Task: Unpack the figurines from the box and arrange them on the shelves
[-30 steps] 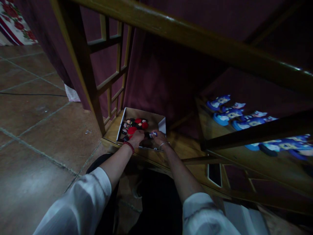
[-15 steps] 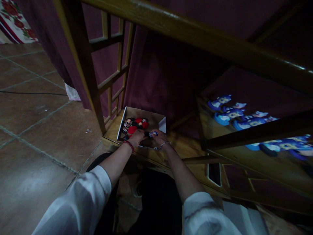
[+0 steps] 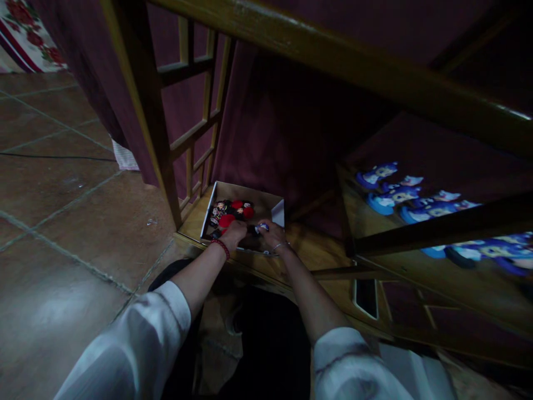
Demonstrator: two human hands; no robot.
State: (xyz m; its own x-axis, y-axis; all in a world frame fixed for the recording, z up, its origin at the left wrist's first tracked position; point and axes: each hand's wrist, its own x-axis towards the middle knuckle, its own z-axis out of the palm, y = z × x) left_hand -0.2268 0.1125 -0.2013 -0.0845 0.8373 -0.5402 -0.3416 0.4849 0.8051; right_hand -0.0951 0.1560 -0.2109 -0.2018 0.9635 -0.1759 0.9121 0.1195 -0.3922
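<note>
the person's right hand (image 3: 272,234) pinches a small blue and white thing (image 3: 262,227) at the near side of an open box (image 3: 264,206). the thing is too tiny to make out well. the left hand (image 3: 235,233) is curled close by, and one cannot tell if it grips anything. red and black toys (image 3: 226,220) lie in the box, just past the left hand. the box sits on a wooden shelf (image 3: 310,244). blue toys (image 3: 395,195) are off to the right.
</note>
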